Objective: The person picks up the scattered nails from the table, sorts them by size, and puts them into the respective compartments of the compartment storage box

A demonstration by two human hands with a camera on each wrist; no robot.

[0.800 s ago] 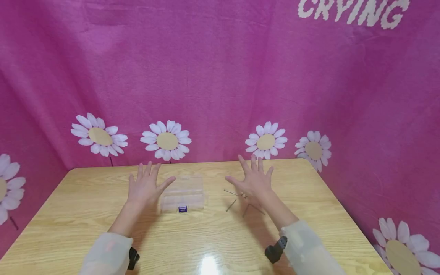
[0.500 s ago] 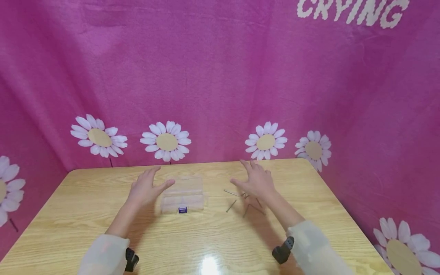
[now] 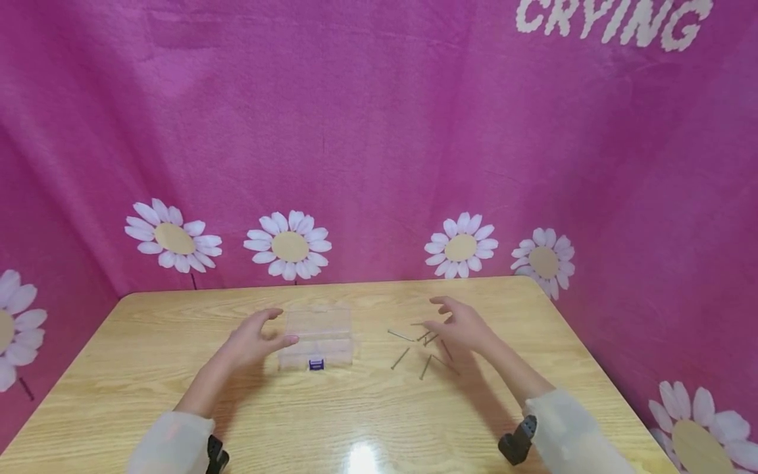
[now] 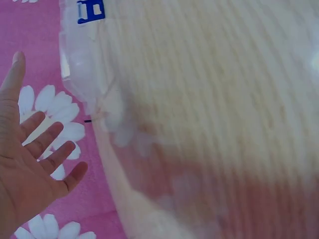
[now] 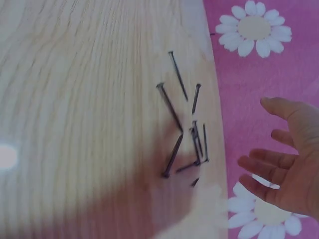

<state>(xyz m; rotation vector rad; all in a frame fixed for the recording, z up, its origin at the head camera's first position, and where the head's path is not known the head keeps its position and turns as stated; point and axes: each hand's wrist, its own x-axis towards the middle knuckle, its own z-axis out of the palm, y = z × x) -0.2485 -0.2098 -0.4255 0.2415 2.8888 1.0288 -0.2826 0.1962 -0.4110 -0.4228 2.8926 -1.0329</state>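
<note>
Several loose nails [image 5: 172, 108] lie scattered on the table, right of centre in the head view. My right hand [image 3: 464, 326] hovers over their far right side, fingers relaxed and slightly bent, holding nothing. To their left stands a clear plastic box [image 3: 316, 339] with a blue latch [image 3: 316, 364] on its front. My left hand [image 3: 251, 339] is at the box's left side, thumb and fingers apart with nothing between them. In the left wrist view that hand [image 4: 37, 174] has its palm showing and fingers spread. Beside it the box [image 4: 79, 59] shows only in part.
The wooden table [image 3: 331, 421] reaches back to a pink cloth [image 3: 367, 145] printed with white daisies. A small black device [image 3: 518, 441] sits at my right wrist, and another black one [image 3: 216, 454] at my left. Light glares off the table's front.
Both hands have come down from a spread, raised pose, and their fingers have relaxed and bent. The right hand has moved rightward and nearer, uncovering more nails. The box has stayed put.
</note>
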